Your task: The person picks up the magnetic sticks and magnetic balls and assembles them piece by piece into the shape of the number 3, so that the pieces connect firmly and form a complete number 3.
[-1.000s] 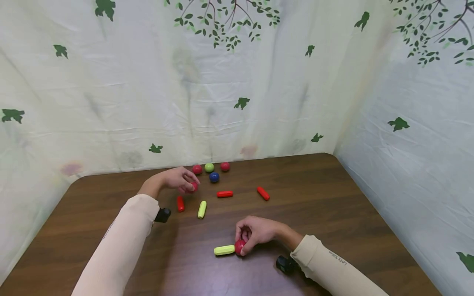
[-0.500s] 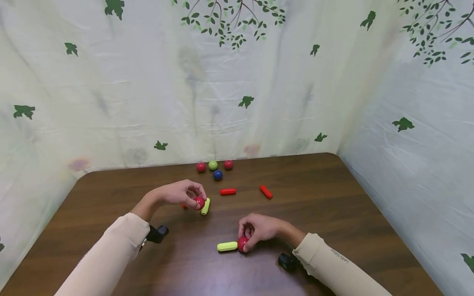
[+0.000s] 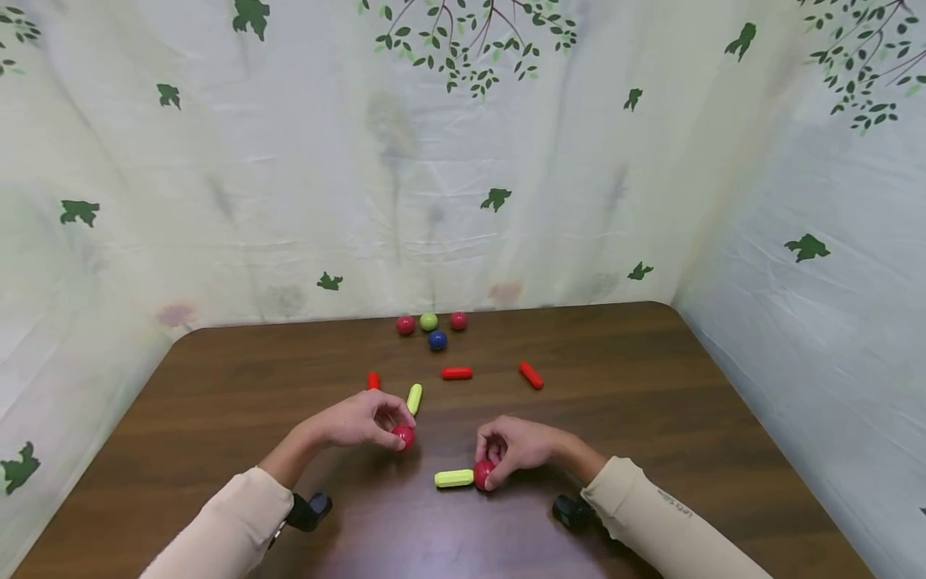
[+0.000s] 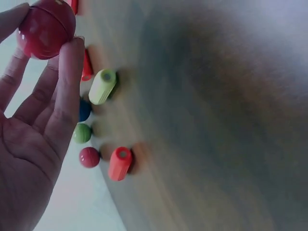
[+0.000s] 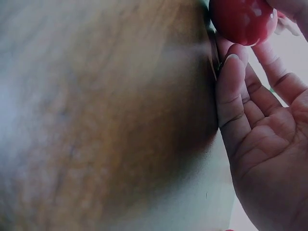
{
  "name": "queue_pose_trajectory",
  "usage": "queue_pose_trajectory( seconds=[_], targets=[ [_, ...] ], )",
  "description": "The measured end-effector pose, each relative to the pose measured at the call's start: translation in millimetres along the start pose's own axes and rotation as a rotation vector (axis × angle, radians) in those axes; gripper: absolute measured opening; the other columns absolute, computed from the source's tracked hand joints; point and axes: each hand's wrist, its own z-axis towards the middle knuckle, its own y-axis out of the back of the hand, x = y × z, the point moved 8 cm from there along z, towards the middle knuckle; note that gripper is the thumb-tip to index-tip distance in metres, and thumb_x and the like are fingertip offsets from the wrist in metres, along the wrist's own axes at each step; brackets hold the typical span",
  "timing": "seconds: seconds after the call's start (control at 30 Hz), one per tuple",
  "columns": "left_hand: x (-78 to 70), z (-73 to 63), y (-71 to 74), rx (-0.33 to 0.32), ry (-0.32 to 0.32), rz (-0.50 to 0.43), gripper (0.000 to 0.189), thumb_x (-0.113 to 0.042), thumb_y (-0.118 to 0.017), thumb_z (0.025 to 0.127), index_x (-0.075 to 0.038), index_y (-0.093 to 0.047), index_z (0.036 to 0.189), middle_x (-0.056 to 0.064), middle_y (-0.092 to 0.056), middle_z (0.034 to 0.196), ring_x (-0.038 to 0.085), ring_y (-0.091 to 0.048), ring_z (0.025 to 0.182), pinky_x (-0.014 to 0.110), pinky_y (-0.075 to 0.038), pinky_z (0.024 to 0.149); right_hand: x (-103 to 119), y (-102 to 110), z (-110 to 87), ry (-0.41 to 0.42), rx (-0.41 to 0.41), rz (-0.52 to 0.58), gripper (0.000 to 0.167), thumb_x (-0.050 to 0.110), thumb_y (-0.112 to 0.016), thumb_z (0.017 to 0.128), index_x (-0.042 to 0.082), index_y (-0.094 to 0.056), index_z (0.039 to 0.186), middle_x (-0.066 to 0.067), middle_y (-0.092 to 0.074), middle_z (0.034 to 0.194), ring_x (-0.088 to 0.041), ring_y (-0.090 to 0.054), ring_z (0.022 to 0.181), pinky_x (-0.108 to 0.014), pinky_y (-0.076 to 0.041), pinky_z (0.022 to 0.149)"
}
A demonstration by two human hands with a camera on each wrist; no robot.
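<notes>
My left hand (image 3: 365, 420) pinches a glossy red ball (image 3: 403, 437) between thumb and fingers, above the table. In the left wrist view, a seam line runs round that red ball (image 4: 46, 30). To the right, my right hand (image 3: 522, 444) holds a second red ball (image 3: 483, 474) low at the tabletop. This ball meets the right end of a short pale-yellow faceted rod (image 3: 453, 478); whether the two are joined cannot be told. Beyond my left hand lies another yellow rod (image 3: 415, 398), its near end partly hidden by the fingers.
Red rods (image 3: 456, 373) lie scattered across the middle of the brown table (image 3: 651, 418); one red rod (image 3: 373, 380) is partly behind the left hand. At the back edge sit a blue ball (image 3: 437, 340), a green ball (image 3: 428, 322) and two red balls (image 3: 459, 321). A leaf-patterned cloth hangs behind.
My left hand has brought its red ball from near the back balls toward me and rightward, closer to the right hand. The right hand stays on its ball beside the yellow rod.
</notes>
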Motion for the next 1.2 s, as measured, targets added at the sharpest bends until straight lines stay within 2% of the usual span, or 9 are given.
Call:
queue_pose_trajectory(
  seconds=[0.27, 0.4, 0.5, 0.67, 0.93, 1.2],
  targets=[
    [8.0, -3.3, -22.7, 0.017, 0.01, -0.011, 0.028, -0.003, -0.076, 0.077, 0.002, -0.069, 0.103, 0.002, -0.069, 0.086, 0.014, -0.064, 0.078, 0.023, -0.051, 0.067, 1.2, 2.2, -0.8, 0.016, 0.011, 0.007, 0.022, 0.004, -0.08, 0.074, 0.008, -0.063, 0.088, 0.004, -0.055, 0.068, -0.006, -0.05, 0.063, -0.018, -0.041, 0.058],
    [11.0, -3.9, -31.7, 0.002, 0.01, 0.003, 0.025, -0.004, -0.077, 0.076, 0.0, -0.07, 0.099, 0.001, -0.069, 0.084, 0.012, -0.064, 0.075, 0.022, -0.051, 0.065, 2.0, 2.3, -0.7, 0.041, 0.026, -0.007, 0.023, 0.005, -0.079, 0.075, 0.006, -0.062, 0.089, 0.005, -0.055, 0.07, -0.004, -0.051, 0.064, -0.018, -0.042, 0.058],
    [10.5, -5.1, -36.9, -0.007, -0.015, 0.057, 0.023, -0.007, -0.079, 0.075, -0.004, -0.071, 0.097, -0.002, -0.068, 0.082, 0.009, -0.062, 0.074, 0.022, -0.05, 0.066, 2.5, 2.1, -0.1, 0.041, 0.035, -0.011, 0.023, 0.005, -0.08, 0.075, 0.006, -0.062, 0.09, 0.004, -0.056, 0.072, -0.005, -0.051, 0.065, -0.018, -0.043, 0.059],
    [8.1, -5.6, -42.9, -0.016, -0.059, 0.114, 0.025, -0.008, -0.081, 0.071, -0.006, -0.072, 0.095, -0.006, -0.066, 0.079, 0.005, -0.059, 0.071, 0.022, -0.05, 0.066, 2.1, 1.6, 1.1, 0.013, 0.035, 0.005, 0.023, 0.004, -0.08, 0.075, 0.005, -0.063, 0.09, 0.002, -0.056, 0.072, -0.007, -0.05, 0.066, -0.019, -0.042, 0.059],
    [5.8, -2.7, -51.1, -0.021, -0.047, 0.115, 0.025, -0.009, -0.082, 0.07, -0.007, -0.071, 0.093, -0.005, -0.066, 0.079, 0.005, -0.06, 0.071, 0.022, -0.05, 0.067, -1.6, 1.8, 2.8, -0.004, 0.021, -0.013, 0.022, 0.005, -0.08, 0.075, 0.011, -0.063, 0.088, 0.003, -0.056, 0.072, -0.006, -0.05, 0.065, -0.019, -0.042, 0.059],
    [3.1, -1.0, -53.8, -0.035, -0.055, 0.113, 0.025, -0.009, -0.083, 0.07, -0.009, -0.071, 0.092, -0.006, -0.066, 0.079, 0.005, -0.06, 0.071, 0.022, -0.05, 0.067, 1.4, 0.7, 2.5, 0.028, 0.028, -0.011, 0.022, 0.005, -0.08, 0.075, 0.005, -0.063, 0.089, 0.002, -0.055, 0.071, -0.007, -0.05, 0.064, -0.019, -0.041, 0.058]
  ],
)
